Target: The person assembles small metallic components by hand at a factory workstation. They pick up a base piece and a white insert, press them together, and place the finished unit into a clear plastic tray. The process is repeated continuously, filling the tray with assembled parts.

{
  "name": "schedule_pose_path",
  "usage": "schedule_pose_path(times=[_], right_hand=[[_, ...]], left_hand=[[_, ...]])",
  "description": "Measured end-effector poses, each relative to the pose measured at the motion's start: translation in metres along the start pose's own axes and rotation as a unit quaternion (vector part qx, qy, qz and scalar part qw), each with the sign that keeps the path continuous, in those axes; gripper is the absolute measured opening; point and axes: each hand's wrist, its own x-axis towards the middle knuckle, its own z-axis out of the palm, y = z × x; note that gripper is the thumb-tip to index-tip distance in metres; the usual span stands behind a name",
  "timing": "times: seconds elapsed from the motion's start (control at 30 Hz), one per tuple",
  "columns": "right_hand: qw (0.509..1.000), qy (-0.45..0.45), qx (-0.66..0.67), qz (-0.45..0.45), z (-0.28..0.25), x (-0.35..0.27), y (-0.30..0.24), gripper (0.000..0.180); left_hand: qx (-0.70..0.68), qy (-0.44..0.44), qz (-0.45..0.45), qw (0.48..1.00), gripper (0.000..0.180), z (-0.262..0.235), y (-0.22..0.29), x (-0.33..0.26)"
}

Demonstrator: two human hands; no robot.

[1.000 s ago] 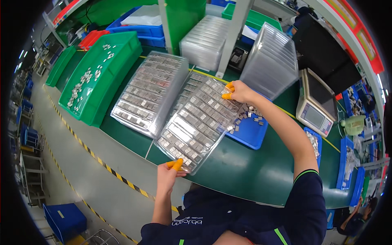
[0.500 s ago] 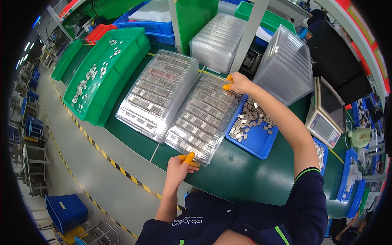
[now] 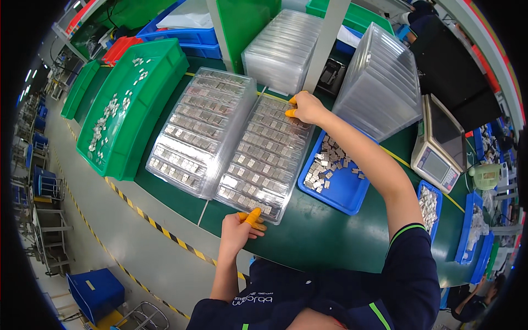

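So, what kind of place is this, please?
Most likely a factory assembly or packing line. The left hand and right hand hold a clear tray of small metal parts on a green workbench, beside a blue parts bin and a weighing scale.

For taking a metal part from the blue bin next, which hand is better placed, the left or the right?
Probably the right hand. It rests on the far end of the clear tray, directly beside the blue bin of metal parts. The left hand grips the tray's near edge, farther from the bin.
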Motion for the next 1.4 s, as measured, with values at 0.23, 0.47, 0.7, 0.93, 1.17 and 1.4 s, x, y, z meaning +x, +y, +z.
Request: schedule_pose_path(times=[0.23,0.47,0.7,0.93,1.17,1.4], right_hand=[[0.995,0.048,-0.073,-0.043,-0.002,-0.017,-0.022,0.028],[0.915,0.329,-0.080,-0.221,-0.044,0.005,-0.046,0.015],[0.909,0.316,-0.208,-0.175,-0.059,0.048,-0.057,0.016],[0.951,0.243,-0.161,-0.104,-0.067,0.065,-0.055,0.022],[0.967,0.204,-0.113,-0.106,-0.078,0.071,-0.051,0.016],[0.930,0.210,-0.237,-0.184,-0.084,0.070,-0.058,0.014]], left_hand=[[0.003,0.026,0.010,1.000,0.024,0.000,-0.007,-0.001],[0.100,0.215,0.092,0.967,0.022,0.002,-0.006,-0.012],[0.139,0.468,0.298,0.820,0.017,0.002,-0.049,0.014],[0.189,0.505,0.326,0.776,0.016,0.002,-0.051,0.019],[0.108,0.486,0.342,0.797,0.013,0.003,-0.055,0.023],[0.129,0.450,0.315,0.825,0.007,-0.001,-0.058,0.016]])
